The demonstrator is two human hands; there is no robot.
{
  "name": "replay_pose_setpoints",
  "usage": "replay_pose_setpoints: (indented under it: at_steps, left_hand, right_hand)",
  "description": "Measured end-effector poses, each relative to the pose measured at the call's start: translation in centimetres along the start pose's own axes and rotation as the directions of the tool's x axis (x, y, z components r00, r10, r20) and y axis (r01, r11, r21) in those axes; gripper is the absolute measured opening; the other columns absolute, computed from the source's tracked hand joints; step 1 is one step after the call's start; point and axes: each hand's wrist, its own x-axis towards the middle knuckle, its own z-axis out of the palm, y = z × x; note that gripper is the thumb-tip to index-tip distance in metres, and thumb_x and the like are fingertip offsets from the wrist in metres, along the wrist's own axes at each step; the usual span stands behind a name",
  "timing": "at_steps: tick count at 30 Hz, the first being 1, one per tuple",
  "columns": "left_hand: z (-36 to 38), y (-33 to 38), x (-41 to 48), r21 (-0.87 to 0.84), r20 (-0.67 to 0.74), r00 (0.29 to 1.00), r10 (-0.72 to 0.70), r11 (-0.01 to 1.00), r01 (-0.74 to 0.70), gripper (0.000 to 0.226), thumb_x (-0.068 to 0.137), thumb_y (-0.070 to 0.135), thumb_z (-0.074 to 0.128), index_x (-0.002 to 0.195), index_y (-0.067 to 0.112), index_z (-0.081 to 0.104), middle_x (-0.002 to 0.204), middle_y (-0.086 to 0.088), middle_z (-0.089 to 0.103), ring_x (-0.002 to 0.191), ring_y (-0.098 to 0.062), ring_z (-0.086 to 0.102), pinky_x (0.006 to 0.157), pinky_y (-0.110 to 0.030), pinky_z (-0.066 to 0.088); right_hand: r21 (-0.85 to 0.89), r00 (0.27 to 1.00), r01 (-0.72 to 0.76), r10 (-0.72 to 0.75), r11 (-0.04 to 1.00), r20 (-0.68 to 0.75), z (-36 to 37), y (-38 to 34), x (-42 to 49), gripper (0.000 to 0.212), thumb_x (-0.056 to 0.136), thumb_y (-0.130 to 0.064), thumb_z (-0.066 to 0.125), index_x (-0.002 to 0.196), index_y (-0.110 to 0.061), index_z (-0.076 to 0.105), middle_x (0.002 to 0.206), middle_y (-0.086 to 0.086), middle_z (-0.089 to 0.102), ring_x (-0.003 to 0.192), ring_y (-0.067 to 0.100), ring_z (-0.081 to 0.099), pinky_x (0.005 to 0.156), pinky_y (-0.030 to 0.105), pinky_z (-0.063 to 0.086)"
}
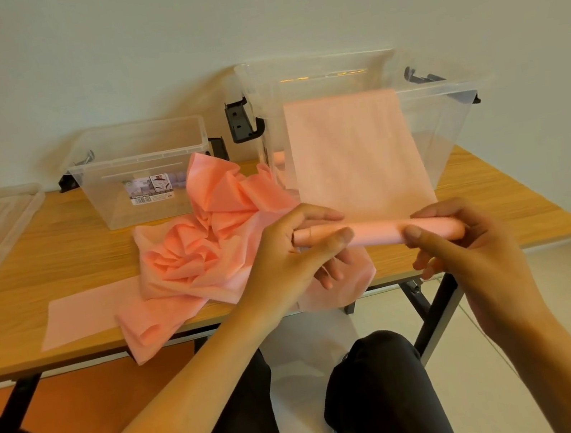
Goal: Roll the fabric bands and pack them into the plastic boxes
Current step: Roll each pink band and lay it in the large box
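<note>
left hand (294, 252): thumb on near side, fingers curled round left end of pale pink rolled fabric band (385, 231) | right hand (470, 246): thumb and curled fingers grip its right end | forearms: bare, reaching forward, hands level above near edge of wooden table (74, 251)

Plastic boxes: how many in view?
2. The smaller clear box stands at the back of the table, left of the pink fabric pile. The larger box stands to its right, partly behind the band being rolled. None seems hidden.
</note>
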Motion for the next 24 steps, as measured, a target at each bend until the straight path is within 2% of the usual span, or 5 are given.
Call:
replay_pose_setpoints:
  at_steps: [4,11,14,19,24]
  left_hand:
    - [-0.20,-0.18,0.17,0.019,0.015,1.000,0.024,1.000,-0.025,0.022,0.092,0.004,0.068,0.114,0.006,0.063,0.083,-0.014,0.075,0.059,-0.023,0.064,0.049,-0.028,0.051]
    - [-0.23,-0.36,0.19,0.017,-0.013,1.000,0.022,1.000,-0.022,0.013,0.095,0.009,0.065,0.106,0.004,0.063,0.081,-0.011,0.075,0.059,-0.021,0.064,0.048,-0.026,0.049]
    - [-0.32,-0.35,0.30,0.003,-0.013,1.000,0.023,1.000,-0.023,0.016,0.091,0.005,0.070,0.106,0.004,0.064,0.087,-0.009,0.075,0.065,-0.022,0.069,0.048,-0.028,0.050]
    - [-0.18,-0.46,0.35,0.001,-0.003,1.000,0.003,1.000,-0.003,0.020,0.086,-0.001,0.074,0.099,0.008,0.063,0.083,-0.004,0.073,0.067,-0.022,0.070,0.046,-0.028,0.051]
    - [-0.18,-0.78,0.24,0.011,-0.029,0.999,-0.016,1.000,0.017,0.012,0.090,0.004,0.072,0.098,0.007,0.064,0.073,0.002,0.070,0.058,-0.020,0.065,0.047,-0.028,0.051]
  right_hand:
    - [0.011,0.998,-0.028,0.028,1.000,-0.058,0.10,0.13,0.25,0.032,0.078,-0.029,0.077,0.099,-0.006,0.071,0.071,0.007,0.069,0.064,0.022,0.066,0.058,0.030,0.057]
    - [0.001,1.000,-0.011,0.011,1.000,-0.006,0.30,-0.33,0.22,0.040,0.074,-0.022,0.080,0.110,-0.008,0.068,0.083,0.011,0.071,0.062,0.026,0.064,0.056,0.033,0.057]
    - [-0.021,1.000,-0.019,0.018,1.000,-0.020,0.34,-0.19,0.32,0.038,0.074,-0.025,0.079,0.104,-0.004,0.069,0.076,0.011,0.071,0.062,0.025,0.065,0.058,0.033,0.057]
    - [-0.035,0.999,-0.026,0.025,0.999,-0.021,0.35,-0.19,0.38,0.036,0.075,-0.029,0.078,0.099,-0.003,0.070,0.070,0.014,0.069,0.062,0.027,0.064,0.057,0.032,0.057]
    - [-0.052,1.000,-0.009,0.010,0.999,0.021,0.48,-0.35,0.43,0.040,0.076,-0.027,0.077,0.112,-0.012,0.068,0.089,0.010,0.072,0.066,0.026,0.068,0.056,0.033,0.058]
